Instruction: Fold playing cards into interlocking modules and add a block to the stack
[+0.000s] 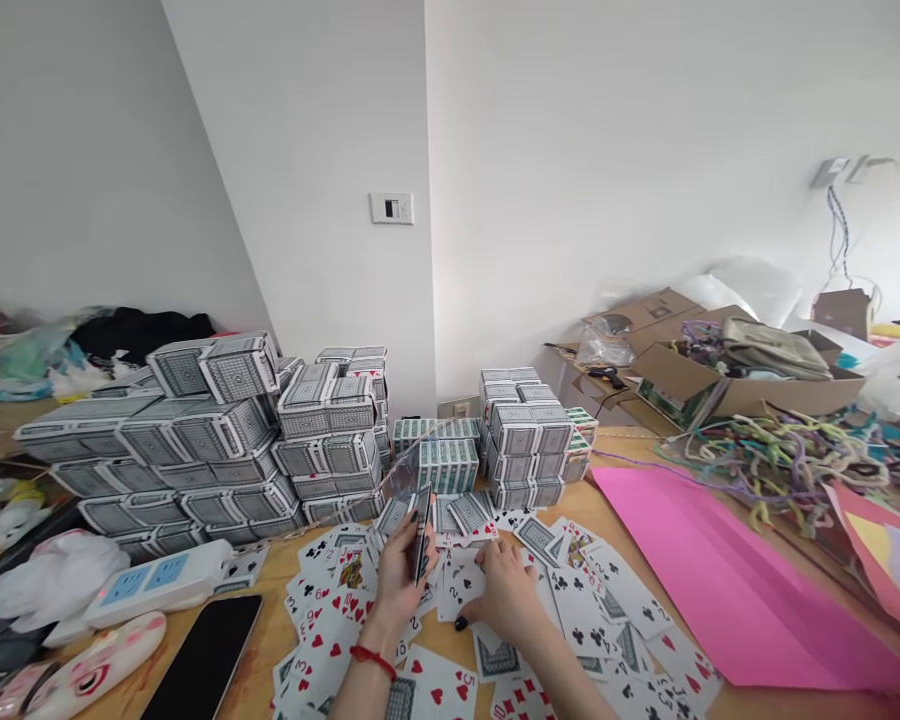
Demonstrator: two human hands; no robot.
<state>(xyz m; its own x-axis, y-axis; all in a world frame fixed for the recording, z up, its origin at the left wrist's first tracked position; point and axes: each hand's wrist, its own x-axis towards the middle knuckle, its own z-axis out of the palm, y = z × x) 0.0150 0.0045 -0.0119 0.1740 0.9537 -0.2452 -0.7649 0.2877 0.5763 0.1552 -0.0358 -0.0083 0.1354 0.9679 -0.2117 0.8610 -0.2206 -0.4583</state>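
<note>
Several playing cards [422, 535], seen nearly edge-on, stand upright in my left hand [397, 575], with the fingers and thumb closed around them. A red cord bracelet [372, 662] circles that wrist. My right hand [506, 590] is over the loose cards just to the right, its thumb spread away from the bent fingers. Under its fingers lies a face-up two [459, 588]; whether the fingertips press on it I cannot tell. Around both hands, loose cards are scattered face up and face down, among them a five of hearts [441, 690] and a four of clubs [579, 605].
Stacked card bundles [217, 440] rise at the left, with another stack [529, 440] behind my right hand. Green-backed bundles [446, 462] sit between. A phone [202, 660] and power strip [157, 585] lie left. Pink paper [720, 580], tangled yarn [787, 465] and a cardboard box [757, 395] are right.
</note>
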